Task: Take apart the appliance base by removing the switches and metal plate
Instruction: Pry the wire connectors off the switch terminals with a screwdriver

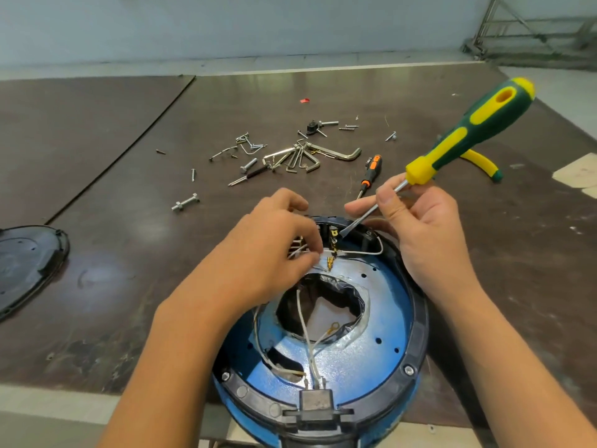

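Dark brown bench (97,124) under even light; pale wall (226,24) behind, grey metal frame (533,27) at far right corner.

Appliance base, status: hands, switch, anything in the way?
Right hand pinches flathead screwdriver shaft, tip at far switch terminals. Left hand pinches white wires beside them. Metal plate not yet off, wires crossing it.

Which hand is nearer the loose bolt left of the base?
Left. The left hand sits right of the bolt, over the base; the right hand is farther right, gripping the screwdriver.
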